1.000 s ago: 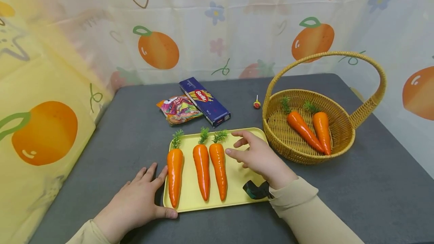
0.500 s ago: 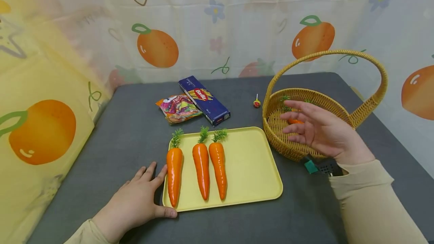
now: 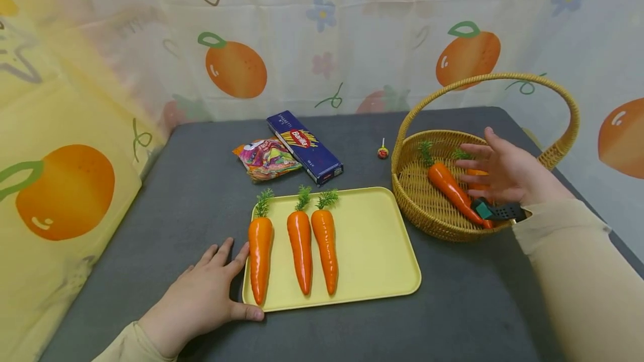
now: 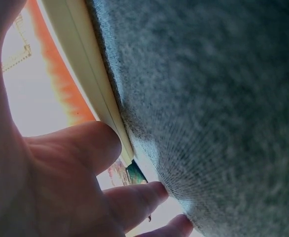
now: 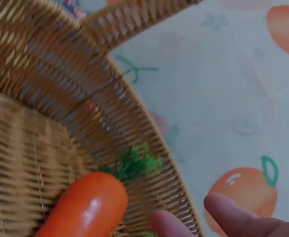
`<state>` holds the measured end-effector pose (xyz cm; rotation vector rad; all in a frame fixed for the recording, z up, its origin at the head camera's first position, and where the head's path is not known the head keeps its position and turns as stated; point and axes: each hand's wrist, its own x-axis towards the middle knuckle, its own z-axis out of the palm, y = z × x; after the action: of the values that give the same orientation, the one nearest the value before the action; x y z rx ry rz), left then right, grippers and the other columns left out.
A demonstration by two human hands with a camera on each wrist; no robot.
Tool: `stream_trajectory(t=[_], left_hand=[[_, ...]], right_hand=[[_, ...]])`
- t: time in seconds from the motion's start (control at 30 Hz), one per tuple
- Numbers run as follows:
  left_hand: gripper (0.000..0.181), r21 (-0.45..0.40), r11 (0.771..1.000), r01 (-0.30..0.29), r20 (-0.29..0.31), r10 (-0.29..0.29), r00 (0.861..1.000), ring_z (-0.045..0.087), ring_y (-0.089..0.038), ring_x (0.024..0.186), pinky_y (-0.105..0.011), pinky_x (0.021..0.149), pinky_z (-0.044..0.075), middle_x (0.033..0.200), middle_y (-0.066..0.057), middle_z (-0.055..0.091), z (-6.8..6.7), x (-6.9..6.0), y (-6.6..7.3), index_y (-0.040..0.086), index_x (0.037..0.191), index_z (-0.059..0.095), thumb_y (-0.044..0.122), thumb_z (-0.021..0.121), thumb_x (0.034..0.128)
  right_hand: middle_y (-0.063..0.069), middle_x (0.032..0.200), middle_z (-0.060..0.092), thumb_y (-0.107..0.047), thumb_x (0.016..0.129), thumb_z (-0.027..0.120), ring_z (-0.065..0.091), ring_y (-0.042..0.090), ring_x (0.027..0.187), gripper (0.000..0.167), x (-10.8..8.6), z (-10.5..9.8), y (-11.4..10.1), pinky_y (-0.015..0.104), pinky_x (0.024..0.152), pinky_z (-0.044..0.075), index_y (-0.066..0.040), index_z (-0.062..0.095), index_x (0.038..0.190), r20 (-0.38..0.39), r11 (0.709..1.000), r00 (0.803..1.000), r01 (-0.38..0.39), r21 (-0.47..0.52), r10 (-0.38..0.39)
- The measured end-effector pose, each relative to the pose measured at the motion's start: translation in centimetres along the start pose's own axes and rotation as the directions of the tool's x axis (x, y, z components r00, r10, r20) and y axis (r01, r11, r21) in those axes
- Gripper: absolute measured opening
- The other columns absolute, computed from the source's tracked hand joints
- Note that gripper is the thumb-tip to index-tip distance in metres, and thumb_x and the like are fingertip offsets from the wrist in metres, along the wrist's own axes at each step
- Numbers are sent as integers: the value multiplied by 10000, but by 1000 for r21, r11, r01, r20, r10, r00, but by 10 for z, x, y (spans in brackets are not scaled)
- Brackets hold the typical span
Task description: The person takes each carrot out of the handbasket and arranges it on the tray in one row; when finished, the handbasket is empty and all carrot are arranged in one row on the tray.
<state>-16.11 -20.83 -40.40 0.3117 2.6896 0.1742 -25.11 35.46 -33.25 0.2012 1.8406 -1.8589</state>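
Observation:
Three orange carrots with green tops lie side by side on a yellow tray: the left carrot (image 3: 260, 261), the middle carrot (image 3: 300, 253) and the right carrot (image 3: 326, 250). My left hand (image 3: 203, 295) rests at the left edge of the tray (image 3: 372, 244), fingers spread, thumb at its near corner. Over the wicker basket (image 3: 420, 211) my right hand (image 3: 505, 175) hovers with fingers extended and holds nothing. Inside the basket one carrot (image 3: 453, 190) shows almost whole. Another carrot (image 3: 477, 179) is mostly hidden behind the hand. The right wrist view has a basket carrot (image 5: 88, 207) near the fingers.
Behind the tray lie a blue Barilla spaghetti box (image 3: 307, 147) and a colourful candy bag (image 3: 266, 160), the box partly over the bag. A lollipop (image 3: 383, 151) lies left of the basket. The tall basket handle (image 3: 483, 78) arches above the basket. A printed curtain hangs behind the table.
My right hand has moved right from above the tray to over the basket. The left hand, the tray and its carrots have stayed in place.

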Motion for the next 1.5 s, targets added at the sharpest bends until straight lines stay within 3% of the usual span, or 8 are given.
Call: stream_trajectory(t=[0.07,0.4,0.57,0.73,1.07,1.2,1.33,1.5], left_hand=[[1446,0,1000,-1,1,1,1000,307,-630,1582,-870,1092,383,1759,-332,306,-1,0,0,165,1741,372,990,758,618],[1439,6,1000,-1,-1,1,1000,310,-632,1581,-870,1095,383,1757,-333,310,-2,-1,2,165,1739,378,986,761,622],[1443,10,1000,2,-2,-2,1000,303,-626,1588,-867,1096,384,1764,-329,299,-2,-2,2,169,1744,367,988,759,622],[1451,5,1000,9,2,-9,1000,303,-624,1589,-869,1101,377,1765,-326,299,-3,-2,2,170,1741,374,999,751,612],[1443,7,1000,5,-3,-5,1000,308,-619,1588,-866,1100,381,1765,-327,297,-2,-1,2,169,1742,370,988,761,621],[1442,6,1000,3,-6,-3,1000,314,-618,1586,-858,1101,389,1764,-326,299,-2,-2,1,169,1742,372,987,764,620],[1436,-2,1000,0,-13,0,1000,312,-617,1588,-851,1106,391,1763,-324,304,-2,-3,2,170,1739,380,981,772,619],[1435,-6,1000,0,-12,0,1000,302,-614,1596,-857,1105,388,1770,-317,296,-3,-5,2,170,1737,384,984,766,618]], right_hand=[[177,1835,-206,-814,1039,176,-153,530,1679,1001,3,1,-1,703,1346,-26,-214,-173,1760,-9,1000,1000,-15,0,15],[272,1774,-294,-763,1073,114,-220,614,1618,947,22,6,5,787,1298,-22,-195,-306,1703,30,993,997,-70,-93,73],[338,1787,-194,-732,1098,120,-78,617,1653,941,29,12,7,775,1295,193,-139,-257,1724,23,973,990,-132,-190,139],[395,1785,-37,-718,1114,163,155,630,1635,956,35,20,7,582,1120,526,-87,-171,1750,4,952,987,-157,-264,164],[397,1735,180,-591,1176,238,358,619,1565,862,47,37,3,686,1244,398,-27,-59,1756,3,919,976,-203,-337,216],[339,1699,236,-437,1206,347,484,535,1501,796,54,45,2,509,1104,550,-15,-42,1757,31,916,974,-199,-347,223],[290,1684,263,-266,1199,442,677,255,1222,822,61,54,3,355,975,600,-23,-116,1752,69,936,978,-168,-309,198],[246,1586,324,-82,1156,503,688,146,1007,864,66,61,4,329,908,628,-48,-121,1753,88,963,984,-130,-238,155]])
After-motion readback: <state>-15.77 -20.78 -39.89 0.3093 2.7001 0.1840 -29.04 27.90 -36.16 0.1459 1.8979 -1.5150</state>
